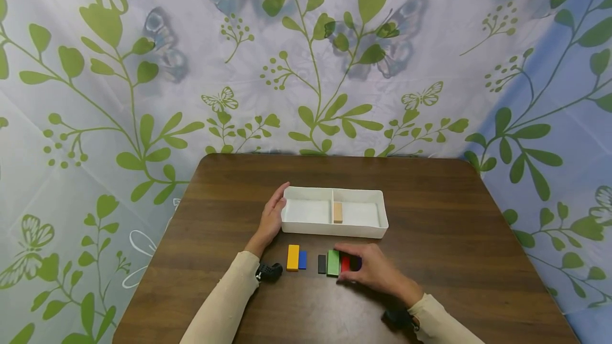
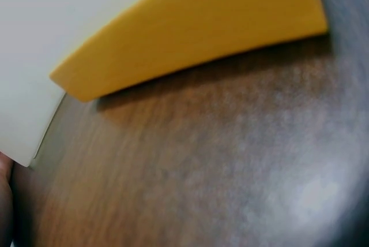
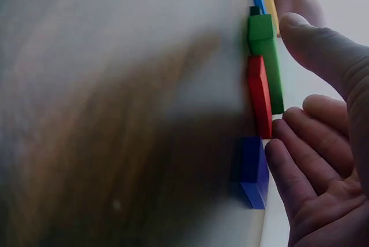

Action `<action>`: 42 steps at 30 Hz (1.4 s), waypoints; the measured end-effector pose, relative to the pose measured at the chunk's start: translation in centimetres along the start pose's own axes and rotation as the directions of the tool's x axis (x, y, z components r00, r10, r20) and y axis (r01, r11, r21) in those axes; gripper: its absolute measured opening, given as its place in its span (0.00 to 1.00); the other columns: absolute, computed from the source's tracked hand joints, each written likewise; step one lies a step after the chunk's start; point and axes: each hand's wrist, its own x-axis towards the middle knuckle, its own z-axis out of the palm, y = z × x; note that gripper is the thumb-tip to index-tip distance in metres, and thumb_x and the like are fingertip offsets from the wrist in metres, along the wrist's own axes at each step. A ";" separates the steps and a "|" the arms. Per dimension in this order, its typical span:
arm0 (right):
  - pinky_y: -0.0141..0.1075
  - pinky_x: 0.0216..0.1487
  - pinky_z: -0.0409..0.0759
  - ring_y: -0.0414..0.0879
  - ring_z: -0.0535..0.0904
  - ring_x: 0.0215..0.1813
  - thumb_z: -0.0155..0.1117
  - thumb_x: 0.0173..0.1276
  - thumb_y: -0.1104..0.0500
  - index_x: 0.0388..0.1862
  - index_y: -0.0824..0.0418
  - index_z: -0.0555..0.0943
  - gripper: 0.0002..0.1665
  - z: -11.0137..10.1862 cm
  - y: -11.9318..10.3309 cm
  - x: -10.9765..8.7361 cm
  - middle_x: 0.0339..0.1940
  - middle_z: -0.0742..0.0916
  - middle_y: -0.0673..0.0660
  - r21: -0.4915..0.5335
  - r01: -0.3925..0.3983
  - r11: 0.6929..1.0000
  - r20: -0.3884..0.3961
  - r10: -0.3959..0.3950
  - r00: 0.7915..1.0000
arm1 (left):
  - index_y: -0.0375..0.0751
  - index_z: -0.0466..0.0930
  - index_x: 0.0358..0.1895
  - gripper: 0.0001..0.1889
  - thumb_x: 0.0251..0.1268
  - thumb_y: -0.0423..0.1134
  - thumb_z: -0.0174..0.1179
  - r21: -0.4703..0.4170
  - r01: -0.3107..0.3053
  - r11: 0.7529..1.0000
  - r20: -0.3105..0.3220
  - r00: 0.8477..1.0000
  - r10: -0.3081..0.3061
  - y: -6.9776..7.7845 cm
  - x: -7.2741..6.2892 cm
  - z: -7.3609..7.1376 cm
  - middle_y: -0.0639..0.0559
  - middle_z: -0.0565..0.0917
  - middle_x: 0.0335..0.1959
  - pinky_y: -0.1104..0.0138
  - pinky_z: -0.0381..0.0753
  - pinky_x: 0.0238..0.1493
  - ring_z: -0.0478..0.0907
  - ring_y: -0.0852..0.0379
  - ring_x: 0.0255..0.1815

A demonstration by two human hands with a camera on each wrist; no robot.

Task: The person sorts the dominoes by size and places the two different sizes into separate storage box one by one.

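A white two-compartment tray (image 1: 334, 231) lies on the table, a tan wooden block (image 1: 338, 212) standing in its right compartment against the divider. My left hand (image 1: 270, 222) rests along the tray's left end, fingers fairly straight. Over the right of a row of blocks is my right hand (image 1: 375, 269); its thumb and fingers are spread near the green block (image 1: 333, 263) and red block (image 1: 345, 263). In the right wrist view a dark blue block (image 3: 253, 169) sits by the fingertips, and no pinch shows. A yellow block (image 2: 202, 27) looms large in the left wrist view.
Left of the green block stand a black block (image 1: 322, 264) and a smaller blue block (image 1: 303, 260), the latter beside the yellow one. The brown wooden table (image 1: 430, 200) reaches back to a patterned curtain (image 1: 306, 68).
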 end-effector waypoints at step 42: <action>0.41 0.59 0.90 0.43 0.90 0.55 0.84 0.67 0.57 0.71 0.61 0.85 0.34 -0.8 -0.7 0.9 0.62 0.93 0.53 -0.027 0.073 0.997 -0.034 -0.074 0.997 | 0.43 0.64 0.86 0.26 0.93 0.34 0.38 0.015 0.012 1.000 -0.007 1.000 -0.012 0.1 -0.1 0.0 0.47 0.62 0.89 0.43 0.51 0.91 0.55 0.43 0.91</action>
